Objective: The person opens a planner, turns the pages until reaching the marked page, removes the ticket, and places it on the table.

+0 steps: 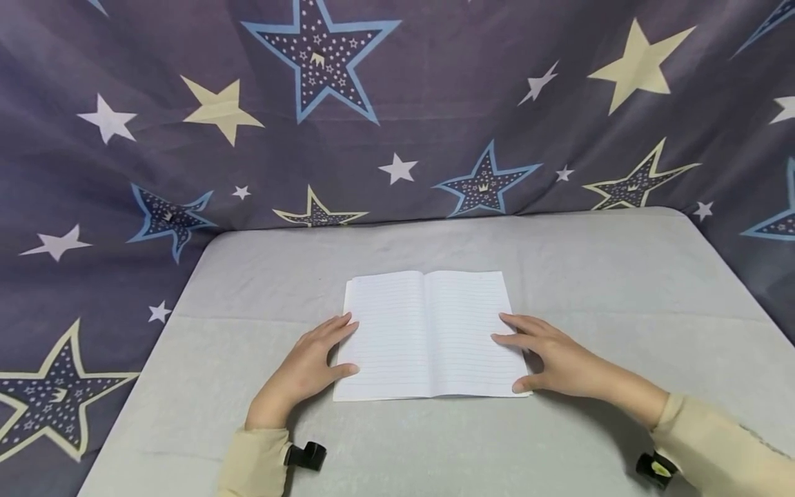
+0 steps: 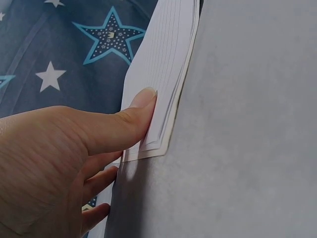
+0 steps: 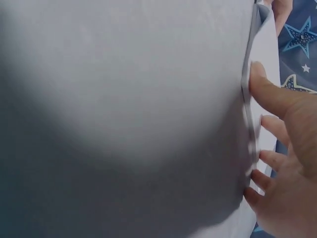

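A lined notebook (image 1: 388, 338) lies spread on the table, its blank ruled pages facing up and its fold running near the middle. At its left edge is my left hand (image 1: 306, 362), with the thumb and fingertips touching the outer margin. My right hand (image 1: 555, 359) rests along the opposite edge, fingertips on the right page and thumb near its lower corner. In the left wrist view, the left thumb (image 2: 138, 111) lies on the stacked pages just above the cover's corner. The right thumb (image 3: 265, 91) presses near the notebook's lower edge in the right wrist view.
A pale grey cloth covers the table (image 1: 435, 449). Behind it and at its sides hangs a dark curtain (image 1: 435, 83) printed with stars. Each wrist carries a small black camera, one by the left sleeve (image 1: 254, 462) and one by the right sleeve (image 1: 714, 442).
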{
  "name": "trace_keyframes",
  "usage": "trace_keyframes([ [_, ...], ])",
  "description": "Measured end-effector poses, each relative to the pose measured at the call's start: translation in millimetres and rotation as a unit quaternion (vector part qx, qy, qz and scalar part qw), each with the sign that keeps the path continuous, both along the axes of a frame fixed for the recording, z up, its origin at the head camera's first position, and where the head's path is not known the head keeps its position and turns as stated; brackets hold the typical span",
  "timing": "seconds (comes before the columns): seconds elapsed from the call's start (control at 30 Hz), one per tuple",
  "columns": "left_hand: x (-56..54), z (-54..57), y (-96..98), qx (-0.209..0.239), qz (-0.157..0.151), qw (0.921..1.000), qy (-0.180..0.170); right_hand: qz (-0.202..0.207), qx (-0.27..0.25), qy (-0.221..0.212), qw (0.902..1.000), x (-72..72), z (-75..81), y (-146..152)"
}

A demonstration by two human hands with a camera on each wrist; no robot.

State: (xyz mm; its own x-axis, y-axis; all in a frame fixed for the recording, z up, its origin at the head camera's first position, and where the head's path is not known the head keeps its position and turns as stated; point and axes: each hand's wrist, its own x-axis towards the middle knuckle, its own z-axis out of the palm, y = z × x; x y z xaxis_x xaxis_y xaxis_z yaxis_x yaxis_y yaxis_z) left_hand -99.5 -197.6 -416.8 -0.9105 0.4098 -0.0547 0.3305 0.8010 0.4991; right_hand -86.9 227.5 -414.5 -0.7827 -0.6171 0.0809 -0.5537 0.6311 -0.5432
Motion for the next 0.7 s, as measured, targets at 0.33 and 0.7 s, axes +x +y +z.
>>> trace_keyframes([
  [0.33, 0.3, -1.2, -2.0, 0.001, 0.001, 1.0, 0.001, -0.03, 0.007, 0.028, 0.9991, 1.5, -0.8, -8],
  [0.7, 0.2, -2.1, -1.5, 0.002, 0.002, 1.0, -0.006, -0.093, 0.023, 0.05, 0.9941, 7.6, -0.4, -22],
])
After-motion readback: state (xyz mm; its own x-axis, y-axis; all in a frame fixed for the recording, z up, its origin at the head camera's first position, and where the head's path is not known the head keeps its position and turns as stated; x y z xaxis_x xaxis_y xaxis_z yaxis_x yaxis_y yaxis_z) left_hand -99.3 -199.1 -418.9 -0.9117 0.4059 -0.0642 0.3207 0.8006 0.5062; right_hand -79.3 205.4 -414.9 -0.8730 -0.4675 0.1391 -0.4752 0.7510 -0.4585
